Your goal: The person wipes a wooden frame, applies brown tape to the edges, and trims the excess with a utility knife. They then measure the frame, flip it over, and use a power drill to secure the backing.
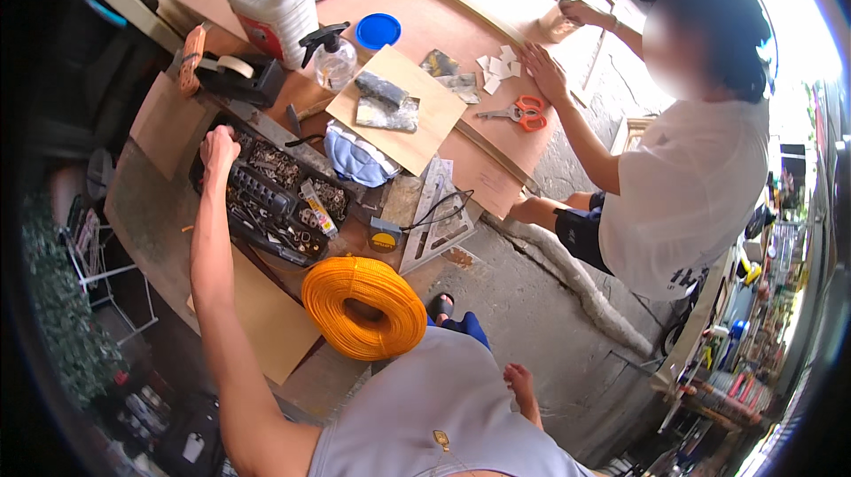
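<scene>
My left hand (220, 153) reaches to the left end of a black compartment tray (284, 251) with its fingers curled down. What they pinch, if anything, is hidden. Small metal hardware (273, 162) fills the tray's sections, and a white-and-yellow tube (319, 209) lies across them. Down by my right side hangs my right hand (521, 384), fingers loosely bent and apart, with nothing visible in it. A big coil of orange rope (363, 308) sits at the near table edge, between the tray and my body.
Across the table, a co-worker (683, 149) handles a cup (558, 23). Orange-handled scissors (525, 113), a spray bottle (335, 65), a white jug (270, 11), a tape dispenser (244, 74), a tape measure (384, 235) and a metal square (439, 224) crowd the tabletop.
</scene>
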Available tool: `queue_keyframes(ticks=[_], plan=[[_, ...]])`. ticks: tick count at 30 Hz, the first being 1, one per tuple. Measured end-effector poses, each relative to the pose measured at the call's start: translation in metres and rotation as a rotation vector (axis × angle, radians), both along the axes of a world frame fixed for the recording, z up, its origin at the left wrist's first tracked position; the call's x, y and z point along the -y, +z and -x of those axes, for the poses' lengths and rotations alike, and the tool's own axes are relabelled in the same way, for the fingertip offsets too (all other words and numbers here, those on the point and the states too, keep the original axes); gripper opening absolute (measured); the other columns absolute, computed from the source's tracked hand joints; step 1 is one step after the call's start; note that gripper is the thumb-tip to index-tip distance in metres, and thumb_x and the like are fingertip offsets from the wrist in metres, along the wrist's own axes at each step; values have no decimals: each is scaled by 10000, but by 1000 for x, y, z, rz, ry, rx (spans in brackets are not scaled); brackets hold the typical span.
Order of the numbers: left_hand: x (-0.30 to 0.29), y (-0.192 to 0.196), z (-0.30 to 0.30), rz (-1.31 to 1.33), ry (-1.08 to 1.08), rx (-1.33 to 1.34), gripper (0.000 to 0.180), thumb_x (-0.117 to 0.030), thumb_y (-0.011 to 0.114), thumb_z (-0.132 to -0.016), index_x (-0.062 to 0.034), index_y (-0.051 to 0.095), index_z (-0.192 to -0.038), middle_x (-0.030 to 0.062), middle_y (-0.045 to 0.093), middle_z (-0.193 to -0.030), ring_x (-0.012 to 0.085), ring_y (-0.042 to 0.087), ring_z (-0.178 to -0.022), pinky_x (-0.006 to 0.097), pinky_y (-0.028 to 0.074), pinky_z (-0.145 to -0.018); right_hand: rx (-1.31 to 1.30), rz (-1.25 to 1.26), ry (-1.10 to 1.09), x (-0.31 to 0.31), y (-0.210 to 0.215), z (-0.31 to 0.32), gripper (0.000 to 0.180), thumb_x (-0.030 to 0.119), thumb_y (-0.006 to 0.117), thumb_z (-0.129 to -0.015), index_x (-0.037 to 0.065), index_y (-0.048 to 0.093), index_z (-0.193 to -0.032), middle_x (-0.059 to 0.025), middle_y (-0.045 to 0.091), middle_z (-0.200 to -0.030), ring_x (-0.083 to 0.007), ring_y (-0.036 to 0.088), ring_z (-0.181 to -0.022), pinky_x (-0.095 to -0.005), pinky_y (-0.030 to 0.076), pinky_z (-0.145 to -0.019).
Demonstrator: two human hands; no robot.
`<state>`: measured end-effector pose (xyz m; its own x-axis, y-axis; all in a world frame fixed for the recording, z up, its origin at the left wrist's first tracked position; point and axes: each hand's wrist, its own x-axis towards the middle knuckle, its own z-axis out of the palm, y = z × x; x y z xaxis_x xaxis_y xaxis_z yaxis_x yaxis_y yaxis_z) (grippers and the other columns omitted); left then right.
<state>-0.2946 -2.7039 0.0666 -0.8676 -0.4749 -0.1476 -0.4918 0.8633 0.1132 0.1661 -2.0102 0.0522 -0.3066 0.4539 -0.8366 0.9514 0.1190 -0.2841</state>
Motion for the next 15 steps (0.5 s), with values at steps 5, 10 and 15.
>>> queue_keyframes(ticks=[5, 10, 15], plan=[[13, -7, 2, -60, -68, -30, 182, -75, 584, -720, -91, 712, -848, 222, 665, -885, 404, 638, -876, 461, 514, -771, -67, 22, 38, 31, 6, 36, 364, 311, 621, -861, 54, 617, -1118, -14, 642, -845, -115, 601, -744, -266, 447, -604], [37, -37, 0, -123, -160, -183, 139, -113, 577, -744, -51, 667, -831, 217, 655, -834, 403, 630, -848, 465, 502, -747, -68, 32, 39, 45, 9, 46, 370, 302, 614, -868, 43, 610, -1133, -29, 642, -872, -127, 602, -764, -280, 455, -627], [46, -41, -5, -414, -57, -364, 172, -178, 693, -790, -31, 670, -875, 92, 685, -750, 183, 657, -691, 320, 510, -653, -41, 54, -23, 47, -2, 28, 385, 310, 635, -858, 42, 605, -1133, -34, 640, -885, -142, 602, -786, -295, 467, -640]])
